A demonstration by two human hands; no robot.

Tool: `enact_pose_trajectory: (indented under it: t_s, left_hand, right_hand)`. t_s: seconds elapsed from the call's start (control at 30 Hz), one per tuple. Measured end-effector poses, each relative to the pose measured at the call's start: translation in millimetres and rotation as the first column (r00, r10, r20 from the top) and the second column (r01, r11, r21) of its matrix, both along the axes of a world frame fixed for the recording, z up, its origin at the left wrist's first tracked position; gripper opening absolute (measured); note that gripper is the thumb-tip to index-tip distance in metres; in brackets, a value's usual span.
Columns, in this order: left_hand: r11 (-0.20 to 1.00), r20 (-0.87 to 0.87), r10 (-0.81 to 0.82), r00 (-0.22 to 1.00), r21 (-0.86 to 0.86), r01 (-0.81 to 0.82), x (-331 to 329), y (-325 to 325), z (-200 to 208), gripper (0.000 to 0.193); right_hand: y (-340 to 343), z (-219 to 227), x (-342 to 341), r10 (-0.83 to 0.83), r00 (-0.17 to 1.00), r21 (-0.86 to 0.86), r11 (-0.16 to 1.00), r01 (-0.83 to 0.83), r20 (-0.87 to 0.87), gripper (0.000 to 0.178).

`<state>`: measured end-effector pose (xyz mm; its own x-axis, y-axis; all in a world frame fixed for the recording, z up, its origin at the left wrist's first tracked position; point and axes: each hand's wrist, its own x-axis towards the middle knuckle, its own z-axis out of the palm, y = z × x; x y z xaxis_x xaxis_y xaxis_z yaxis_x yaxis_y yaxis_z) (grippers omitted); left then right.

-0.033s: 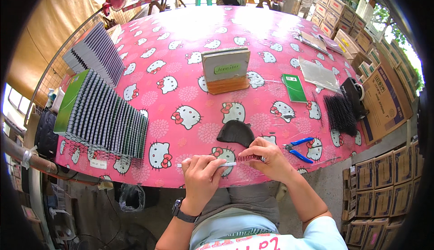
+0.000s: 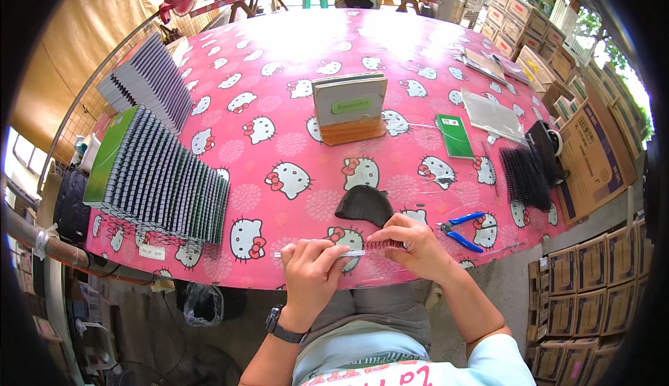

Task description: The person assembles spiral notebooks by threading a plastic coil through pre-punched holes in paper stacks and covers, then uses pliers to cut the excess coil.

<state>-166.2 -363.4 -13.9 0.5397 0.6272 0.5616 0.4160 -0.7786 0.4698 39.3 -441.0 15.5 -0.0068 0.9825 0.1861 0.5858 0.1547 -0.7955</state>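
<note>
Close to the table's front edge, my left hand (image 2: 310, 264) is closed on a thin whitish strip-like thing (image 2: 354, 253), perhaps a small notebook seen edge-on. My right hand (image 2: 410, 245) pinches a dark red spiral binding coil (image 2: 378, 245). The coil's left end meets the right end of the strip; whether it is threaded in is too small to tell. Just beyond my hands lies a black curved piece (image 2: 364, 205). To the right of my right hand rest blue-handled cutting pliers (image 2: 461, 232), their jaws apart.
Spiral notebooks are stacked at left (image 2: 164, 177), with another pile (image 2: 146, 82) behind. A wooden stand with boards (image 2: 350, 110) stands mid-table. At right lie a green notebook (image 2: 454, 135), a clear plastic sheet (image 2: 493, 115) and black coils (image 2: 524, 177). Cartons (image 2: 592, 159) line the right side.
</note>
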Motion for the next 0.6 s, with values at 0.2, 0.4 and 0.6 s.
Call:
enact_pose_trajectory:
  t_s: [0.2, 0.4, 0.6]
  left_hand:
    - [1.000, 0.018, -0.003, 1.000, 0.009, 0.003, 0, 0, -1, 0.020]
    - [1.000, 0.018, 0.002, 1.000, 0.004, -0.002, -2, -2, -1, 0.021]
    - [0.999, -0.012, 0.039, 0.999, -0.015, -0.039, 2, -3, 0, 0.023]
  right_hand:
    - [4, -1, 8, 0.104, 0.995, 0.021, 0.994, -0.104, -0.011, 0.027]
    - [8, 2, 8, 0.213, 0.977, -0.033, 0.977, -0.212, 0.024, 0.019]
    - [7, 1, 10, 0.202, 0.979, 0.025, 0.979, -0.203, 0.021, 0.016]
